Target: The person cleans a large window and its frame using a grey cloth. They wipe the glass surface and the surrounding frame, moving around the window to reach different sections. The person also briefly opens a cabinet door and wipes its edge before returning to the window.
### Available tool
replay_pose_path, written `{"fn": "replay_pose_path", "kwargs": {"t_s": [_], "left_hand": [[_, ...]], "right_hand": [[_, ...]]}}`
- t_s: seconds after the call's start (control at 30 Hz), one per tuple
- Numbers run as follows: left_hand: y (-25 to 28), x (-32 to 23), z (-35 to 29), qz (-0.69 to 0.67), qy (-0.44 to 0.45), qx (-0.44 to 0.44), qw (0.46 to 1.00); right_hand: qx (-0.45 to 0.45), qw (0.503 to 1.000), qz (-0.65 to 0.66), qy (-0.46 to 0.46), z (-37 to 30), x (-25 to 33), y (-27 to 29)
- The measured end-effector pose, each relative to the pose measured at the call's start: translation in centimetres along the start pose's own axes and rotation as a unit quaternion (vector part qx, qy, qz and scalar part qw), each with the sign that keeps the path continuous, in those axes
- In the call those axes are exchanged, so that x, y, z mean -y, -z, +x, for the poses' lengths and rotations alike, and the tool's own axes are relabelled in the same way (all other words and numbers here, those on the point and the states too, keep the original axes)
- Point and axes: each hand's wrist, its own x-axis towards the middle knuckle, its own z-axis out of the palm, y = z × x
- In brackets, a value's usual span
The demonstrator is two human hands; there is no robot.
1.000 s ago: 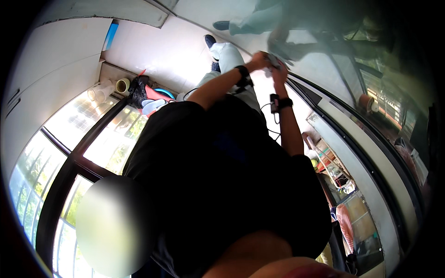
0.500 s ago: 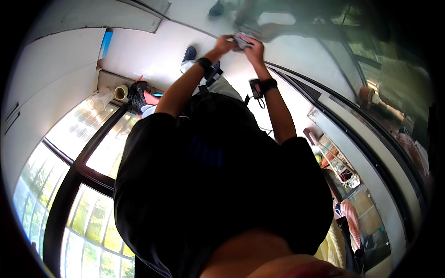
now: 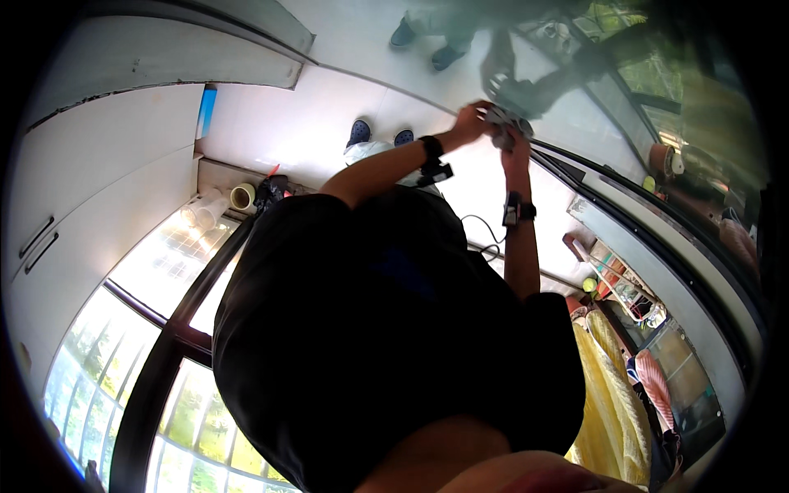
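Note:
Both of my arms reach forward and to the right, toward a large glass pane [image 3: 588, 107] that reflects my hands and shoes. A crumpled grey cloth [image 3: 500, 131] is bunched up between my hands, close to the pane. My left hand [image 3: 470, 123] is closed on its left side. Just nearer to me, my right hand [image 3: 516, 152] pinches the cloth's right part, with the fingers partly covered by it. Whether the cloth touches the glass, I cannot tell. Dark bands with small devices sit on both of my wrists.
A dark-framed window [image 3: 177, 329] stands on the left, below white cabinets [image 3: 107, 172]. A roll [image 3: 242, 197] and a black bag [image 3: 269, 191] lie by the sill. At the right are a yellow cloth [image 3: 604, 403] and a rack [image 3: 629, 287]. My dark clogs [image 3: 360, 131] stand on the pale floor.
My hands and the cloth have moved right and a little nearer to me. The whole view has shifted, so more of the yellow cloth and both shoes show.

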Motion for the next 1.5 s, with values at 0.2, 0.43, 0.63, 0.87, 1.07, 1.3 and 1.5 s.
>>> {"fn": "replay_pose_path", "kwargs": {"t_s": [0.2,0.43,0.63,0.87,1.07,1.3,1.5], "left_hand": [[15.5,-8.1,-3.6,0.08,-0.035,-0.211,0.974],[16.0,-21.1,-10.8,0.065,-0.271,-0.197,0.94],[14.8,-9.1,-5.3,0.137,-0.131,-0.239,0.952],[10.3,-18.9,-9.7,0.122,-0.308,-0.267,0.905],[0.7,-34.2,-12.7,0.185,-0.631,-0.131,0.742],[-11.9,-34.3,-8.2,0.163,-0.747,0.043,0.643],[-16.2,-30.6,-6.0,0.273,-0.776,0.073,0.563]], "right_hand": [[0.07,0.983,0.107,-0.135,2.3,-6.5,-17.1],[0.092,0.978,0.113,-0.149,-5.8,2.0,-27.5],[0.033,0.985,0.05,-0.163,1.1,-5.6,-19.4],[0.069,0.963,0.178,-0.189,-4.9,2.5,-22.9],[0.337,0.884,0.303,-0.115,-12.9,17.1,-20.8],[-0.048,0.946,0.092,0.306,-18.6,23.4,-14.9],[-0.195,0.802,-0.147,0.545,-18.0,20.1,-12.2]]}}
